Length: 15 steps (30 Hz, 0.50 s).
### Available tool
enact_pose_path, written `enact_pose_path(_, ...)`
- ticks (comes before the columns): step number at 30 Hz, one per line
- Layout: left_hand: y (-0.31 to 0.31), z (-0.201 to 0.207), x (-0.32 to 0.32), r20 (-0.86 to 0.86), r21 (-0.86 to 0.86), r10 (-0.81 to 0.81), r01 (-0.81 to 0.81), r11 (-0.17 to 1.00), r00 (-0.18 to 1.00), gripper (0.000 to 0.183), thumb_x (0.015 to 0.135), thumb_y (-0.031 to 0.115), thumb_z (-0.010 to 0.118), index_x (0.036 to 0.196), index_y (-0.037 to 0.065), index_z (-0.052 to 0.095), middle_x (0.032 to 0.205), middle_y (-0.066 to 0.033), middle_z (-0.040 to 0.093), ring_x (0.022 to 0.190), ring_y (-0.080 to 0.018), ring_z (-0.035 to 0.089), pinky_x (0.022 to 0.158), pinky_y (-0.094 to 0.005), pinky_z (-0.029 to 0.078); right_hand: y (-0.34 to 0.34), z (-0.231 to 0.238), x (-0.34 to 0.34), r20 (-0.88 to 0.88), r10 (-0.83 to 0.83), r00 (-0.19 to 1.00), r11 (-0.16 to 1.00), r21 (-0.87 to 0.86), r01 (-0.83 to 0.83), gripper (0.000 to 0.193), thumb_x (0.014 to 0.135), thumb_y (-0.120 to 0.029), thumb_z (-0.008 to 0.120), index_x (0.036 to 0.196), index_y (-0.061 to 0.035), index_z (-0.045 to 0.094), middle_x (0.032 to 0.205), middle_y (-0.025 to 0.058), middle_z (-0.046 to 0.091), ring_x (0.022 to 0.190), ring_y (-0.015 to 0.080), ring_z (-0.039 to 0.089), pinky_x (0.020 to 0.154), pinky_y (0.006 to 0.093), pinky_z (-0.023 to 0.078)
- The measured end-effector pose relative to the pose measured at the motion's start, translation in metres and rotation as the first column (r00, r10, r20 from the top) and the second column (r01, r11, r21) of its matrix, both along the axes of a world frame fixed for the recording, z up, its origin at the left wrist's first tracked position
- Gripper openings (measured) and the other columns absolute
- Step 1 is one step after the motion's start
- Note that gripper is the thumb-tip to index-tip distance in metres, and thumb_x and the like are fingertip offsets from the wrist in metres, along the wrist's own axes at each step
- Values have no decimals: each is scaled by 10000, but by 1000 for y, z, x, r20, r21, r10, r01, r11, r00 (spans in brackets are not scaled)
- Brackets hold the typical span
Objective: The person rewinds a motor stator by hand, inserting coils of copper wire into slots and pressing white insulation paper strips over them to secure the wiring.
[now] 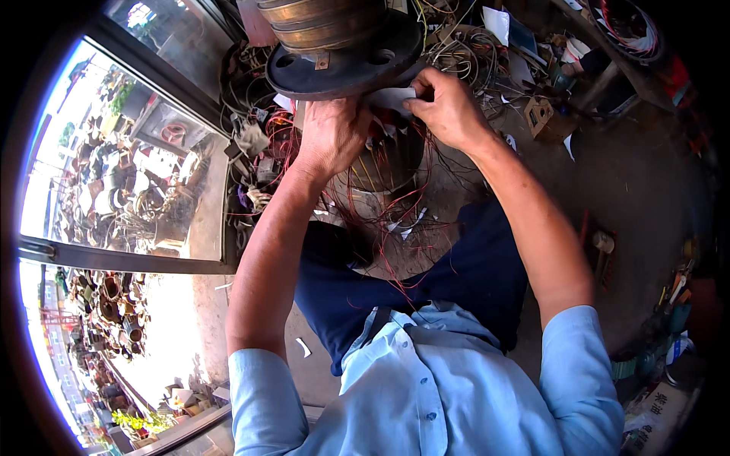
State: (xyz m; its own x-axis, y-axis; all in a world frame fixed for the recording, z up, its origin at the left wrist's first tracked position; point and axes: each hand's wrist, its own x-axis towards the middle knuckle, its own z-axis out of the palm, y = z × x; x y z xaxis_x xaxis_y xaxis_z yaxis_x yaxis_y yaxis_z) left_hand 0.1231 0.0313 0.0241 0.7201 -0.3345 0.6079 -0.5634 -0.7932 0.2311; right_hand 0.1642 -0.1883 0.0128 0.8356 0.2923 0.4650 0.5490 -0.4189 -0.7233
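Note:
A rotor-like machine part stands upright between my legs, with brass-coloured rings [327, 26] on top and a black round flange [346, 74] with holes below them. Under the flange is a dark cylindrical body [386, 163], and many thin red wires [372, 205] trail from it toward my lap. My right hand [450, 112], at the flange's right edge, pinches a white sheet of paper-like material [391, 99] between thumb and fingers. My left hand [332, 131] reaches in beneath the flange against the wires; its fingertips are hidden there.
At left stands a glazed metal door frame [125, 262], with piles of scrap parts [114, 304] outside. Coiled cables [471, 57] lie beyond the part. A cardboard-coloured box [541, 118] sits on the floor at right. White scraps [303, 347] dot the floor.

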Motion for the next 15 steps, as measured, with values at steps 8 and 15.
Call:
enact_pose_path(8,-4,4,4,62,4,-59,59,998,996,375,897,160,609,1261,78,646,1100,-213,681,1064,-428,635,951,-529,474,-6,-4,-8,309,38,950,997,-79,-13,182,858,-51,753,977,-6,622,837,186,680,777,363,688,675,429,522)
enact_pose_path(15,-5,3,5,-102,17,17,-15,1000,995,411,998,117,493,1391,97,613,956,-119,770,858,-280,754,845,-394,568,2,14,-7,511,82,855,915,-379,138,45,848,-64,666,891,-70,655,757,159,692,748,391,714,634,502,566)
